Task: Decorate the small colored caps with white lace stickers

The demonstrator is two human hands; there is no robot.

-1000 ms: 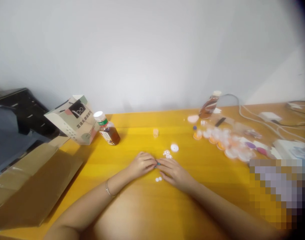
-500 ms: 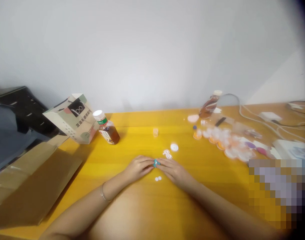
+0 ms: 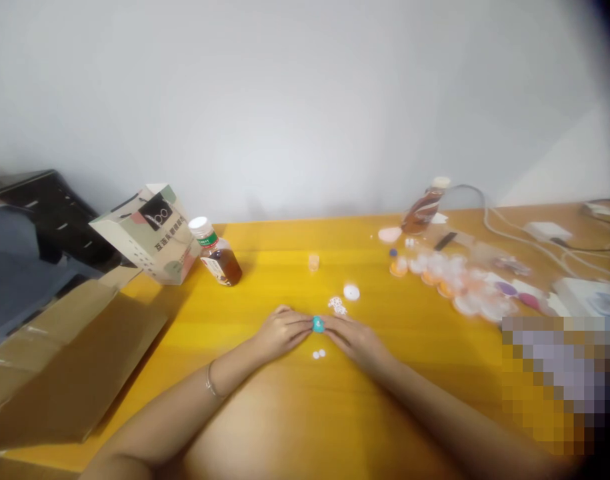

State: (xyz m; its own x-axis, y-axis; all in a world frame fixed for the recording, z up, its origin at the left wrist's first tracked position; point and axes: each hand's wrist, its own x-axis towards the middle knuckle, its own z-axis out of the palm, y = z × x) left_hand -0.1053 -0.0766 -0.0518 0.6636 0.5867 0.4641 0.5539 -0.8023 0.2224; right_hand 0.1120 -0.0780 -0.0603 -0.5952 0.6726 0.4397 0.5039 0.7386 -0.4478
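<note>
Between the fingertips of both hands is a small teal lump with a pale spot on its face; it looks soft, like modelling clay, though its exact kind is too small to tell. My left hand grips its left side, fingers closed together. From the right, my right hand pinches the other side. Two small white balls lie on the table just below the hands. Past my right fingers are lacy white pieces and a round white disc.
A small clear cup stands farther back on the yellow table. To the left are a drink bottle, a paper bag and a cardboard box. Several lidded tubs, another bottle and cables crowd the right.
The teal lump now shows more of its face between the fingertips, where the fingers covered more of it before. The whole view has shifted slightly.
</note>
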